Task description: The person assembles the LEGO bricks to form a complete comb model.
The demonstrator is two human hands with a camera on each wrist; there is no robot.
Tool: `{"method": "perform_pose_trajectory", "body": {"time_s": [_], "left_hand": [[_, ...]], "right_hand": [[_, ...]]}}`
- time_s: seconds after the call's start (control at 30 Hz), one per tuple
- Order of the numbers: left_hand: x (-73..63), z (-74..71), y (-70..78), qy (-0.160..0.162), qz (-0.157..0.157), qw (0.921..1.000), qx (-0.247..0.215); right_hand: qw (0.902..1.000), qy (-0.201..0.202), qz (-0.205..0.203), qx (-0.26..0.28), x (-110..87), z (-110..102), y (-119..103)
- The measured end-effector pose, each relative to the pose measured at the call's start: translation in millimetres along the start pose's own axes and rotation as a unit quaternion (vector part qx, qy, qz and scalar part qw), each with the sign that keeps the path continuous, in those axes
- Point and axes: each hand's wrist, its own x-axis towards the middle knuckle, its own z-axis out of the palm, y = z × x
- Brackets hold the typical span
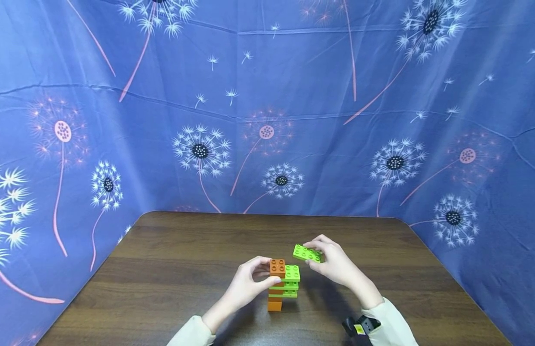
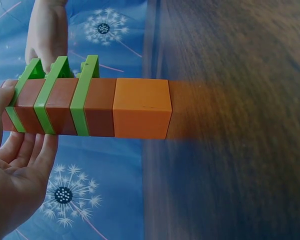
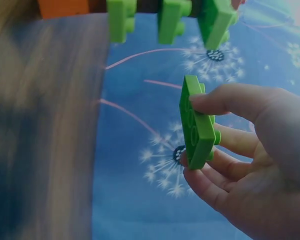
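Note:
A tower of toy building bricks [image 1: 274,291] stands upright on the table, orange and brown blocks alternating with thin green plates that jut out to the right. Its lowest block [image 2: 142,107] is bright orange. Around the upper part, my left hand [image 1: 247,284] grips the tower between thumb and fingers, near the brown top brick [image 1: 277,268]. To the right and a little above, my right hand [image 1: 334,262] pinches a loose flat green brick [image 3: 197,122] by its edges, studs facing up. That brick is apart from the tower.
The brown wooden table [image 1: 172,269] reaches back to a blue curtain [image 1: 328,173] with dandelion prints, which also hangs along both sides. A black strap device [image 1: 361,327] sits at the right wrist.

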Motion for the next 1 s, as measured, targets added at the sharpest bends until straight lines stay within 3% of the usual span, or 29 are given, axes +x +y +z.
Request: {"method": "perform_pose_trajectory", "body": {"time_s": [0.23, 0.5, 0.77, 1.0], "left_hand": [[1.5, 0.2, 0.0, -0.005, 0.007, 1.0000, -0.002], [2.0, 2.2, -0.7, -0.006, -0.007, 1.0000, -0.001], [0.2, 3.0, -2.9, -0.006, 0.009, 0.9999, 0.002], [-1.6, 1.2, -3.4, -0.002, 0.011, 0.9999, 0.010]], "right_hand": [[0.9998, 0.007, -0.017, -0.007, -0.4, -7, -14], [0.9976, 0.038, -0.053, -0.025, -0.8, -10, -24], [0.9979, 0.020, -0.061, -0.009, -2.8, -13, -37], [0.9935, 0.023, -0.111, -0.012, -1.4, -10, -43]]}}
